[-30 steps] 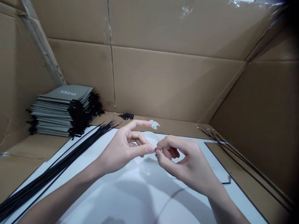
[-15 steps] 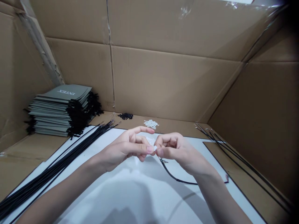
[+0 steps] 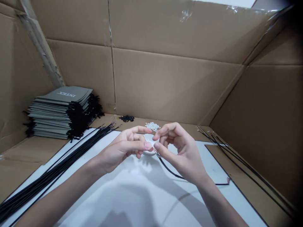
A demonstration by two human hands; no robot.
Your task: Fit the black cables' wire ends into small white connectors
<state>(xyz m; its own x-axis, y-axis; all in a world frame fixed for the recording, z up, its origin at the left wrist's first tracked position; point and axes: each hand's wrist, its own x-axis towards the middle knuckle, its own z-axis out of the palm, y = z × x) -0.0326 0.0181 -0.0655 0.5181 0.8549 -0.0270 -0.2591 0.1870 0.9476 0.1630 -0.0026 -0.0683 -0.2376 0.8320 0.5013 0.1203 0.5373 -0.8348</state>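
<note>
My left hand is closed, with thumb and fingers pinching a small white connector. Thin reddish wires run from the connector into a black cable, which curves down and passes behind my right wrist. My right hand is just to the right of the connector. Its thumb tip is close by the wires, and the index fingertip is lifted a little away from the thumb. Beneath the fingers is a round white dish, mostly hidden by the hands.
A bundle of black cables lies at left, with more cables at right. Stacked grey INTEX sleeves with black cords stand back left. Small black parts and white parts lie in piles by the cardboard wall.
My right thumb and index finger have parted from their pinch, and the hand has risen slightly. My left hand has shifted a little left with the connector. More of the white dish shows.
</note>
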